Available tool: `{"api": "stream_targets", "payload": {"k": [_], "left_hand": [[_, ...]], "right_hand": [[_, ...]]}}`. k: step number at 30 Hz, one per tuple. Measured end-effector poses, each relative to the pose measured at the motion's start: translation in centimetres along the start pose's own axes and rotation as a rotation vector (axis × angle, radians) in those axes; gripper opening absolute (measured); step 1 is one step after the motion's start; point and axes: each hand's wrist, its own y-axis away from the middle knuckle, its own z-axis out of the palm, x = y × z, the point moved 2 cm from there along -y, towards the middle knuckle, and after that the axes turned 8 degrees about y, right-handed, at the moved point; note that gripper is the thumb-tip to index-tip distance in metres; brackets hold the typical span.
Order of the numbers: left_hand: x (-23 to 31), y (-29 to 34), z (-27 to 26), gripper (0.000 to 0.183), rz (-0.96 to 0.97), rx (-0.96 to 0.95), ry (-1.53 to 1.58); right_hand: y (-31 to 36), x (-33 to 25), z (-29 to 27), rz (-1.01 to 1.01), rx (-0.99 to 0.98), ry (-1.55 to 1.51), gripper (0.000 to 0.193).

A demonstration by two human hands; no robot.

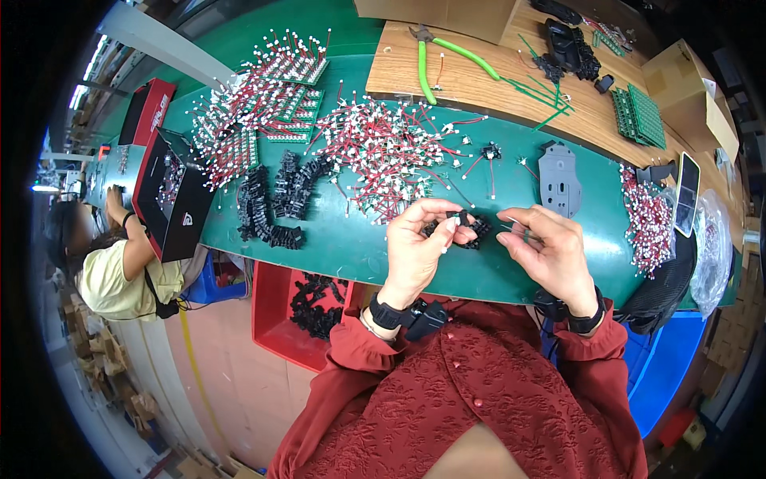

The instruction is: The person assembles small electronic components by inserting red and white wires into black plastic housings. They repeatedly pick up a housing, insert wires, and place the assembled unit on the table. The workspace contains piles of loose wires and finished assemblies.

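Observation:
My left hand (pixel 421 243) is closed, its thumb and fingers pinching a small black plastic part (pixel 456 215). A white connector shows near the thumb. Just right of it, my right hand (pixel 550 243) is closed round a thin dark tool (pixel 515 230), which looks like tweezers; its tip points toward the left hand. Between the hands, a cluster of black parts (pixel 477 233) lies on the green table mat (pixel 351 259). Beyond the hands is a big heap of red-and-black wires with white connectors (pixel 383 152). Rows of black plastic parts (pixel 259 211) lie to the left.
Green circuit boards with wires (pixel 299 112) stand at far left. Green-handled cutters (pixel 424 72) lie on a wooden board (pixel 479 96). A grey plate (pixel 560 180), a wire pile (pixel 648 227) and a phone (pixel 686 194) are right. A red bin (pixel 275 319) sits below; a co-worker (pixel 120 263) is left.

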Motion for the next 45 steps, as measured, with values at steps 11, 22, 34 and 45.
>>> {"api": "stream_targets", "payload": {"k": [11,22,34,45], "left_hand": [[2.3,-2.5,2.5,0.03,-0.24,0.118,-0.02],[3.9,-2.5,1.7,0.037,-0.246,0.019,0.277],[2.3,1.7,-2.3,0.032,-0.084,0.071,0.213],[1.9,1.9,-2.4,0.017,0.0,-0.13,0.159]], "right_hand": [[0.9,0.5,-0.9,0.106,0.014,-0.024,0.019],[1.6,1.0,-0.4,0.115,0.007,-0.071,0.019],[-5.6,0.2,2.3,-0.078,-0.061,0.155,0.017],[-7.2,0.6,4.2,-0.056,0.038,0.159,0.016]]}}
